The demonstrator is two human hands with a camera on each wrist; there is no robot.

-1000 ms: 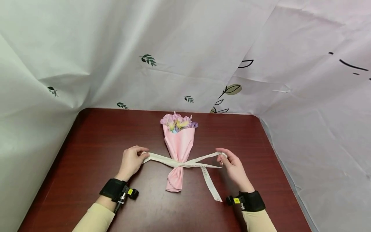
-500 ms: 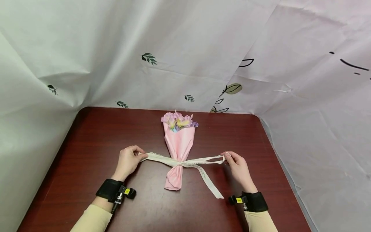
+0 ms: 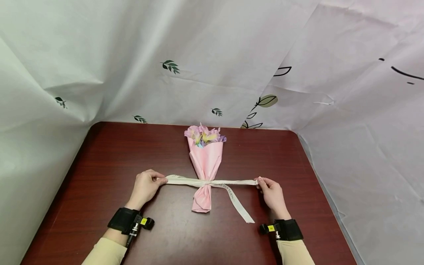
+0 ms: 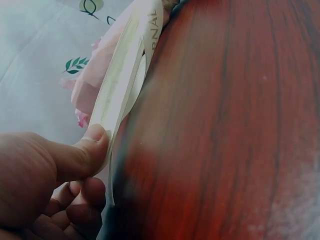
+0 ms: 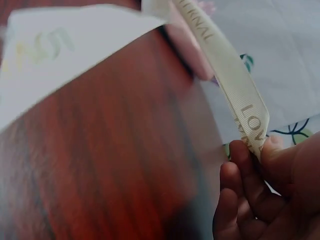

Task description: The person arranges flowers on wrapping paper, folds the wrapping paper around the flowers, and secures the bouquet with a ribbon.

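A bouquet (image 3: 206,158) in pink wrapping, with pale purple and yellow flowers (image 3: 203,135) at its top, lies on the table. A cream ribbon (image 3: 185,180) with printed letters is knotted round its narrow waist. My left hand (image 3: 145,186) pinches the ribbon between thumb and fingers on the left side; the left wrist view shows the thumb pressing it flat. On the other side, my right hand (image 3: 271,193) pinches a folded ribbon loop (image 5: 245,110) at its end. Both lengths run nearly straight out from the knot. One loose ribbon tail (image 3: 240,206) slants down to the right.
The dark red-brown wooden table (image 3: 185,239) has rounded far corners. A white curtain (image 3: 212,55) with leaf prints hangs behind it and along both sides. Black bands with small cameras (image 3: 145,222) sit on both wrists.
The right-hand ribbon loop has narrowed from wide apart to a flat, taut strip, with the right fingers closing on its end. My left hand has shifted slightly left and down.
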